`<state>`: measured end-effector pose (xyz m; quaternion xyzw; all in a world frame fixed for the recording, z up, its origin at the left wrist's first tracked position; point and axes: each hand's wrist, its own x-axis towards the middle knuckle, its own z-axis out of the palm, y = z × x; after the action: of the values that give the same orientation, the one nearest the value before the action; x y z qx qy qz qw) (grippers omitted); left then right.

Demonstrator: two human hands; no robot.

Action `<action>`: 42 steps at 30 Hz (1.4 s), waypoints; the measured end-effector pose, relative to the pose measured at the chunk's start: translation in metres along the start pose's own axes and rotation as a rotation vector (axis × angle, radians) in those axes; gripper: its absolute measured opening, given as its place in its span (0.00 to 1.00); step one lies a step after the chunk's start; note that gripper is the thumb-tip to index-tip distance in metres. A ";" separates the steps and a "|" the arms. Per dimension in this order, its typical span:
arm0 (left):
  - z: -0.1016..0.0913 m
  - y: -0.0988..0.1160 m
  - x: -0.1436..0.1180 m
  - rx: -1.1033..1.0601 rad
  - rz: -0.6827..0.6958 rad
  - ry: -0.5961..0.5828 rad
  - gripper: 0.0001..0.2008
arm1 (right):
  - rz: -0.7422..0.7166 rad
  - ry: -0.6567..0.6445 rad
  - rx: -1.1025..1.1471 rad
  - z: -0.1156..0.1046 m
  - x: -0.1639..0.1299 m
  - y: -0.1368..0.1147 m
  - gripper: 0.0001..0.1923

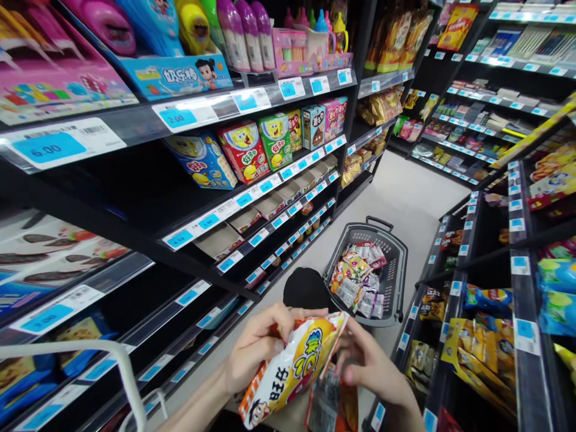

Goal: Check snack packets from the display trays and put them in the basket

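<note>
My left hand is closed on the upper left edge of a yellow and white snack bag with an orange striped border, thumb in front. The bag is tilted, its printed face towards me. At its upper right edge is my right hand, with fingers curled partly behind the bag. Under the right thumb hangs a second snack packet, orange with a clear, greyish panel; the bag in front covers part of it. Beyond my hands, a grey shopping basket on the floor holds several colourful snack packets.
Shelves with price tags line the left, carrying snack boxes and toys. Racks of bagged snacks stand close on the right. A dark rounded object is beside the basket. White metal tubing crosses the lower left.
</note>
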<state>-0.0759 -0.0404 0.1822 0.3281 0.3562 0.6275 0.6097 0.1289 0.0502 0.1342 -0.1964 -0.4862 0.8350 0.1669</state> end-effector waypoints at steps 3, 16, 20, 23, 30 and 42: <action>-0.002 0.001 -0.002 -0.028 -0.023 -0.062 0.05 | -0.076 0.119 -0.150 0.007 0.005 0.006 0.25; -0.001 -0.006 -0.001 -0.074 -0.360 0.180 0.38 | -0.989 0.606 -1.089 0.006 -0.014 0.002 0.24; 0.009 -0.005 0.000 -0.096 -0.324 0.159 0.50 | -0.828 0.397 -0.979 -0.006 -0.024 -0.002 0.24; 0.012 -0.001 0.001 -0.099 -0.303 0.138 0.58 | -0.710 0.432 -0.794 -0.007 -0.026 -0.002 0.20; 0.007 -0.003 0.000 -0.048 -0.308 0.062 0.56 | -0.613 0.624 -0.566 -0.003 -0.021 0.000 0.21; 0.015 -0.002 0.006 0.785 0.148 0.299 0.06 | -0.771 0.535 -0.829 0.004 -0.021 -0.012 0.08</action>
<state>-0.0625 -0.0336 0.1877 0.4654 0.6279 0.5271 0.3336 0.1463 0.0433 0.1504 -0.2573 -0.7471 0.3785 0.4821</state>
